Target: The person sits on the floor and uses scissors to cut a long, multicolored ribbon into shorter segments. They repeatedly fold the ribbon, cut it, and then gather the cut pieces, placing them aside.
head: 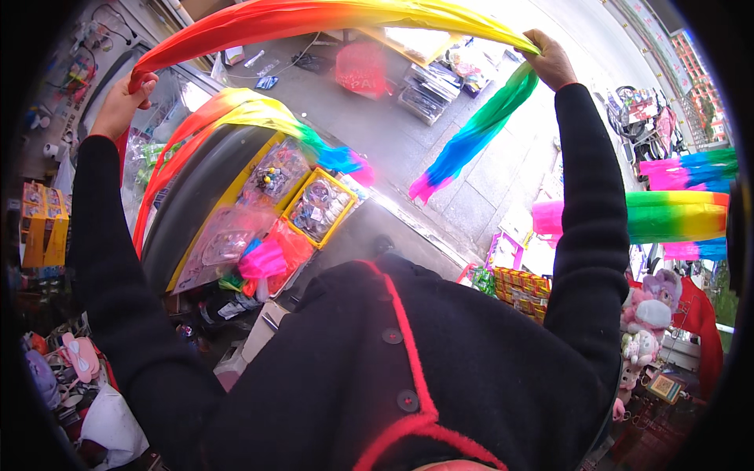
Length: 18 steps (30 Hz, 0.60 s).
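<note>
A long rainbow-coloured cloth streamer arches between my two raised hands across the top of the view. My left hand grips its red end at the upper left. My right hand pinches the yellow-green part at the upper right, and the green, blue and pink tail hangs down from it. A second rainbow cloth length drapes over a dark rounded edge below and right of my left hand; its blue and pink end lies towards the middle. Whether it joins the held piece I cannot tell.
A yellow crate of small packaged goods stands in front of me, beside a pink and blue cloth bundle. More rainbow streamers hang at the right, above plush toys. Boxes of flat packets sit on the paving ahead.
</note>
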Motion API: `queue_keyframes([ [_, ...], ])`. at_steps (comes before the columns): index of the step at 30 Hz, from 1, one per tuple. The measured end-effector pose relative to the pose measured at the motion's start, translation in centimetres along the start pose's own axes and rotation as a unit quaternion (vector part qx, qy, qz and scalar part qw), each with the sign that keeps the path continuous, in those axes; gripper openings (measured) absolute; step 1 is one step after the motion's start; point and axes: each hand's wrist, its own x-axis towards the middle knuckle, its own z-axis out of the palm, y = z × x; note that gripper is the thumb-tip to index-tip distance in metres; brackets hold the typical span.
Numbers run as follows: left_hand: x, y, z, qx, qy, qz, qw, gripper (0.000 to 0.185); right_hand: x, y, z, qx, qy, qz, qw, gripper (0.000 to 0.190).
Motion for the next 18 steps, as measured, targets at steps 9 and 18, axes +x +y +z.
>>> queue_keyframes([
  [9, -4.2, 0.6, -3.9, -0.016, 0.097, -0.126, 0.987, 0.025, 9.2, 6.1, 2.3, 0.060, 0.040, -0.032, 0.997, 0.017],
  [18, -5.4, 4.2, -4.1, 0.737, 0.147, -0.116, 0.650, 0.021, 14.1, 8.1, 6.0, -0.024, -0.047, -0.011, 0.999, 0.020],
])
